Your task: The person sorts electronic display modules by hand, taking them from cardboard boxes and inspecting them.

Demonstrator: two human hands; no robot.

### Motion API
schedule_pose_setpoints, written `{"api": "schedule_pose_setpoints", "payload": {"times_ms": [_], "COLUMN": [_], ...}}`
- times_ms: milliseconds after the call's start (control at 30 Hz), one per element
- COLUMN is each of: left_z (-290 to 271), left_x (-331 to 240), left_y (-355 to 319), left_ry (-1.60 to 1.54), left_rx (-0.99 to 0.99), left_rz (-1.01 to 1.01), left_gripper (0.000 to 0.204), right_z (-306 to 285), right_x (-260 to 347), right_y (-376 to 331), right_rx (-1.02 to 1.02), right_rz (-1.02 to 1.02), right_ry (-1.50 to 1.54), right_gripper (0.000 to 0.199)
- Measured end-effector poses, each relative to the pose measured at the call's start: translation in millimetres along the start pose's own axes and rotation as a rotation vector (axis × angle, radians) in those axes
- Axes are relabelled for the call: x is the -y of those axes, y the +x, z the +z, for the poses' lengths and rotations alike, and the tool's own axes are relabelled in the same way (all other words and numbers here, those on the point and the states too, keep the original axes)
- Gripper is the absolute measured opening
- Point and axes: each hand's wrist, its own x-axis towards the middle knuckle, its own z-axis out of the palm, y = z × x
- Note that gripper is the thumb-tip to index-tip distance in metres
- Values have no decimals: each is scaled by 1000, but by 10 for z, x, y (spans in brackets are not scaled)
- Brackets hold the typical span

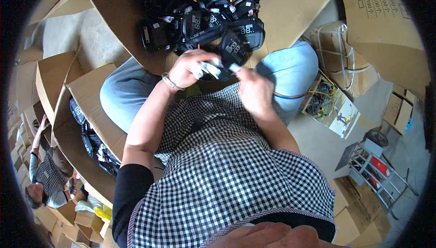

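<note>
My left hand [190,68] is closed around several white plug connectors [206,70], just at the near edge of a pile of black display units [198,23]. Opposite it, my right hand [255,90] pinches a small white connector [235,68] between thumb and fingers. Coloured wires [290,96] run out from behind the right hand toward the box on the right. The closest display unit [234,48] lies directly beyond the two hands and is slightly blurred. Part of what lies between the hands is hidden by the fingers and motion blur.
A cardboard surface [295,7] lies under the pile. On the left, an open carton [91,84] holds more black units. An open box of wiring [324,102] stands to the right, near a metal hand cart [377,168]. Another person [50,175] works among cartons at far left.
</note>
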Motion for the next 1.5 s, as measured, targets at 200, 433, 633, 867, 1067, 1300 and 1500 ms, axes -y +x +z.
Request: {"api": "schedule_pose_setpoints", "payload": {"times_ms": [200, 433, 633, 867, 1067, 1300, 1500], "left_z": [-1097, -2077, -1656, -1467, -1551, -211, -199], "left_x": [-674, -1438, -681, -366, -843, 180, 257], "left_y": [-662, -2226, -3584, -3926, -1622, -302, -76], "left_ry": [112, 1190, 1451, 832, 738, -1352, -800], "left_rx": [-937, -1337, -1166, -451, -1011, -698, -692], "left_rz": [-105, -78, -1205, -1693, -828, -582, -393], "left_gripper": [36, 37, 34, 96, 25, 38, 31], "right_z": [251, 1490, 1222, 534, -190, -178, 287], "right_x": [-739, -1745, -1310, -1010, -536, -266, -597], "right_y": [802, 1637, 1437, 1141, 993, 1338, 1662], "right_rx": [-8, 370, 57, -148, 233, 818, 765], "right_rz": [83, 744, 744, 151, -222, -451, -40], "right_ry": [85, 112, 243, 706, 1063, 1174, 1032], "right_gripper": [19, 41, 25, 17, 12, 22, 19]}}
